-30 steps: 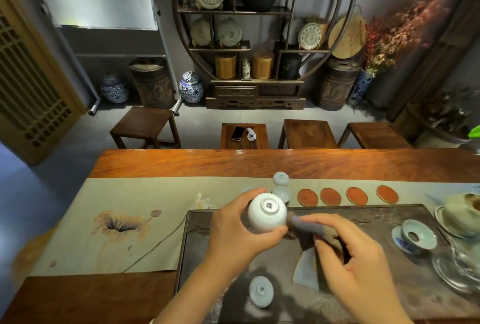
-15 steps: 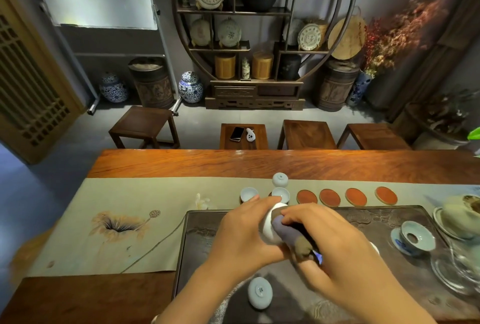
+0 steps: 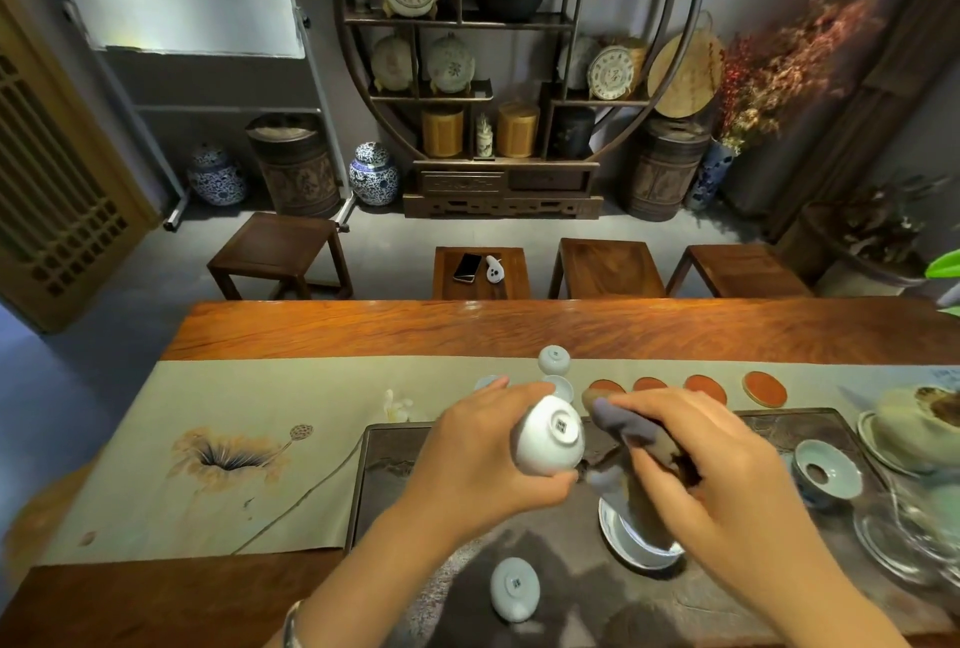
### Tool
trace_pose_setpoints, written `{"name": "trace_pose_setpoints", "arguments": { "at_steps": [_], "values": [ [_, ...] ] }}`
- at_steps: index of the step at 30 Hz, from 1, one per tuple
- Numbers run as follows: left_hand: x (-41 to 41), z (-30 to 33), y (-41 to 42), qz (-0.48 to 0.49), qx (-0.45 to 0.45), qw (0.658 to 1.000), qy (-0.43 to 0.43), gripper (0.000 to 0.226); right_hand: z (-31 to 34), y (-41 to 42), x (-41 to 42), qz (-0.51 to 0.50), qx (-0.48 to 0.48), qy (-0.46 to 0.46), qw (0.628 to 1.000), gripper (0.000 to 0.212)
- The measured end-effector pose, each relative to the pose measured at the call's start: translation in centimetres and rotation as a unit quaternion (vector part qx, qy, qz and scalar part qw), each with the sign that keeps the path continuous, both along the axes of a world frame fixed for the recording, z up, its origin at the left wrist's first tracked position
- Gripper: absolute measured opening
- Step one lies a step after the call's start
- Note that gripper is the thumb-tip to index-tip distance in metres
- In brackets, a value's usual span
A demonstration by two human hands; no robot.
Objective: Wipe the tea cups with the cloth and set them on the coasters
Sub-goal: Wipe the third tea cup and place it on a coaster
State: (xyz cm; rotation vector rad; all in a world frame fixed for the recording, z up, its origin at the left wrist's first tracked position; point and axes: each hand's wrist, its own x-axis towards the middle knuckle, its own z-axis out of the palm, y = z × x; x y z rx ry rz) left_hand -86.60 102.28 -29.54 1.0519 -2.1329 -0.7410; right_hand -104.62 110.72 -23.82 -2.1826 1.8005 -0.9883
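1. Head view, the cup in hand: the left hand (image 3: 470,460) holds a pale tea cup (image 3: 549,434) above the dark tea tray (image 3: 779,590). Its fingers curl round the cup's wall. The cup is tipped, its foot ring facing up and toward the camera, its mouth turned down and away.

2. Head view, the cloth: the right hand (image 3: 711,465) grips a bunched grey-brown cloth (image 3: 636,439), its fingers closed round the wad. The cloth lies just beside the cup on the cup's right. Whether it touches the wall I cannot tell.

3. Head view, the relation that matters: the cup's axis slants up toward the viewer, so the cloth meets the outer wall from the right. The wiping looks to be in progress. The setting-down would likely fall to the left hand.

4. Head view, the targets: four red coasters (image 3: 706,387) sit in a row on the runner (image 3: 260,413) just beyond the tray, partly hidden behind the hands. All look bare.

5. Head view, other cups: one upturned cup (image 3: 514,587) lies on the tray near the desk's near edge. A few more small cups (image 3: 554,359) stand left of the coasters.
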Motion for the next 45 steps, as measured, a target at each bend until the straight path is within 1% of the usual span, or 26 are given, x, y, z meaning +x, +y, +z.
{"name": "trace_pose_setpoints", "arguments": {
  "at_steps": [3,6,7,9,10,12,14,16,18,21,23,28,31,33,35,36,38,40,41,43,45],
  "values": [
    [-0.9,-0.2,0.6,-0.011,0.009,1.0,0.025,0.051,-0.6,-0.3,0.9,0.012,-0.02,0.071,0.997,0.032],
    [-1.4,-0.4,0.9,-0.002,0.022,0.998,0.057,0.049,-1.4,-0.2,1.1,0.021,-0.001,0.083,0.996,0.046],
    [-1.4,-0.4,0.9,-0.001,0.023,0.998,0.059,0.047,-1.5,-0.2,1.0,0.025,0.001,0.089,0.996,0.046],
    [-1.4,-0.7,0.9,0.002,0.022,0.998,0.055,0.042,-1.5,-0.1,1.1,0.04,-0.001,0.103,0.994,0.04],
    [-1.4,-0.8,0.8,0.004,0.026,0.998,0.058,0.041,-1.6,0.0,1.2,0.048,0.002,0.095,0.994,0.036],
    [-1.1,-1.1,0.8,0.009,0.037,0.997,0.063,0.042,-1.4,0.1,1.4,0.052,0.025,0.051,0.997,0.031],
    [-0.9,-1.7,1.1,0.01,0.041,0.998,0.049,0.044,-1.1,-0.3,1.3,0.045,0.08,0.005,0.996,0.03],
    [-0.8,-2.4,1.5,0.008,0.045,0.998,0.032,0.047,-0.6,-0.9,0.7,0.058,0.151,-0.019,0.987,0.031],
    [-0.8,-2.8,1.8,0.026,0.059,0.997,0.036,0.048,0.1,-1.1,0.2,0.07,0.181,-0.032,0.98,0.032],
    [-0.5,-2.9,1.5,0.06,0.057,0.995,0.055,0.054,0.8,-1.4,-0.2,0.031,0.116,-0.038,0.992,0.038],
    [-0.4,-2.9,1.6,0.058,0.055,0.995,0.057,0.055,0.7,-1.6,0.1,0.014,0.09,-0.012,0.996,0.04],
    [-0.7,-2.8,2.0,0.053,0.066,0.993,0.084,0.052,-0.8,-1.6,1.8,0.072,0.093,0.083,0.99,0.034],
    [-0.5,-3.2,2.0,0.049,0.091,0.991,0.087,0.044,-1.6,-1.7,2.1,0.091,0.103,0.109,0.984,0.033],
    [-0.3,-3.7,2.3,0.046,0.11,0.989,0.083,0.044,-1.7,-1.7,2.1,0.102,0.135,0.086,0.982,0.031],
    [0.0,-4.0,2.7,0.054,0.121,0.988,0.08,0.047,-1.4,-1.5,1.7,0.117,0.168,0.031,0.978,0.031],
    [0.1,-4.1,2.8,0.06,0.126,0.987,0.08,0.048,-1.1,-1.4,1.4,0.119,0.172,0.004,0.978,0.033],
    [0.3,-4.2,2.7,0.066,0.132,0.986,0.084,0.047,-0.5,-1.4,0.9,0.094,0.143,-0.02,0.985,0.038],
    [0.2,-3.9,2.5,0.063,0.127,0.986,0.087,0.048,0.0,-1.7,0.9,0.066,0.102,0.004,0.993,0.04],
    [0.1,-3.7,2.4,0.058,0.122,0.987,0.087,0.048,0.1,-1.9,1.2,0.063,0.095,0.027,0.993,0.037],
    [-0.1,-3.4,2.4,0.048,0.116,0.988,0.086,0.042,-0.1,-2.2,2.1,0.074,0.104,0.072,0.989,0.031],
    [-0.1,-3.3,2.2,0.043,0.116,0.989,0.085,0.037,-0.7,-2.2,2.8,0.081,0.116,0.104,0.985,0.032]
  ]
}}
